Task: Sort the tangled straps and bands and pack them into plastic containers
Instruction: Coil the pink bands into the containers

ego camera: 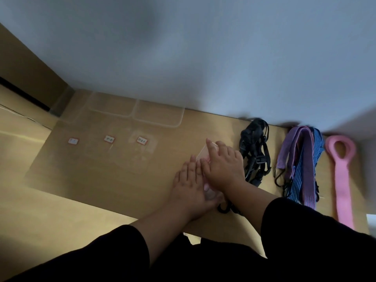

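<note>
Pressing clear plastic container (205,157), both flat hands (222,169), wooden table (101,176)

Wooden table (122,180) (against pale wall (203,47))

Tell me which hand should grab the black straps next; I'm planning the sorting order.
Right, probably. The right hand lies directly beside the black straps, its fingers flat on a pink band. The left hand lies farther left and would have to cross over the right.

Both hands lie flat on a clear container: left hand (190,185), right hand (221,166), container (203,154). Black straps (255,151), purple band (301,159) and pink band (341,180) lie to the right on the table (101,180).
</note>
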{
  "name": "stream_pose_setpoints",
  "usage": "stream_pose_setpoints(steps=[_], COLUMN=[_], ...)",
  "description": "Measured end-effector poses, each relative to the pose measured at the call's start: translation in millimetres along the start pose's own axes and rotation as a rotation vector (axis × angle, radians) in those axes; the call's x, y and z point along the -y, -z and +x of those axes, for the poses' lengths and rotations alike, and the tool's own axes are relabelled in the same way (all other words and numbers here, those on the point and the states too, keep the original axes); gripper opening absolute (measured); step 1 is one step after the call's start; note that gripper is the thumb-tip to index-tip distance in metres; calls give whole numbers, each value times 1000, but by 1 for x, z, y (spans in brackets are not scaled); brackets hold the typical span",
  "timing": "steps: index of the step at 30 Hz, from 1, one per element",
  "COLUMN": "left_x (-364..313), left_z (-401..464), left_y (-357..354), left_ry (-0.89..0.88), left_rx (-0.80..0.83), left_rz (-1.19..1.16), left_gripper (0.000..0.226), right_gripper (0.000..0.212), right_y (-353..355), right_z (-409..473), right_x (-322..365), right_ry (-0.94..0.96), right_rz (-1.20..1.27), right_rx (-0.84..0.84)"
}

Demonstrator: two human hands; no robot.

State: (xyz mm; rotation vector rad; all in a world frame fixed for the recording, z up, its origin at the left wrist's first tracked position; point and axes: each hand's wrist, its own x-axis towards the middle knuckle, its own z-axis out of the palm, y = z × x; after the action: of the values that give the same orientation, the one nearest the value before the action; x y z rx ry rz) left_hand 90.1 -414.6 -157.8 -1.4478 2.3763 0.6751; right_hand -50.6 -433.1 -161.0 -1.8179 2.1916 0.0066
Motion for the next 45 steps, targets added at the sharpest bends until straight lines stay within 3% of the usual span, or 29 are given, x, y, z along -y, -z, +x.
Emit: stream_pose_setpoints(steps=[13, 25, 32, 35, 38, 42, 45], left_x=[5, 1, 35, 54, 67, 74, 78], left_z=[-1, -3, -17, -22, -21, -17, -15], left_y=[-17, -8, 9, 10, 1, -7, -3], left_ry=[-27, 12, -137, -139, -143, -149, -215], left_rx=[-236, -78, -82, -64, -63, -38, -55], left_rz=[-26, -18, -77, -209, -314, -414, -414], left_gripper=[113, 121, 127, 137, 119, 94, 70], right_gripper=[69, 69, 79, 103, 122, 112, 101], right_y=[3, 14, 23, 20, 11, -4, -13], right_z=[1, 6, -37, -66, -88, -104, -105], right_x=[0, -13, -35, -38, -39, -27, -20], right_ry=[20, 239, 83, 56, 67, 56, 48], right_rz=[-7, -127, 56, 125, 42, 39, 43], right_rx=[30, 100, 43, 99, 180, 228, 141])
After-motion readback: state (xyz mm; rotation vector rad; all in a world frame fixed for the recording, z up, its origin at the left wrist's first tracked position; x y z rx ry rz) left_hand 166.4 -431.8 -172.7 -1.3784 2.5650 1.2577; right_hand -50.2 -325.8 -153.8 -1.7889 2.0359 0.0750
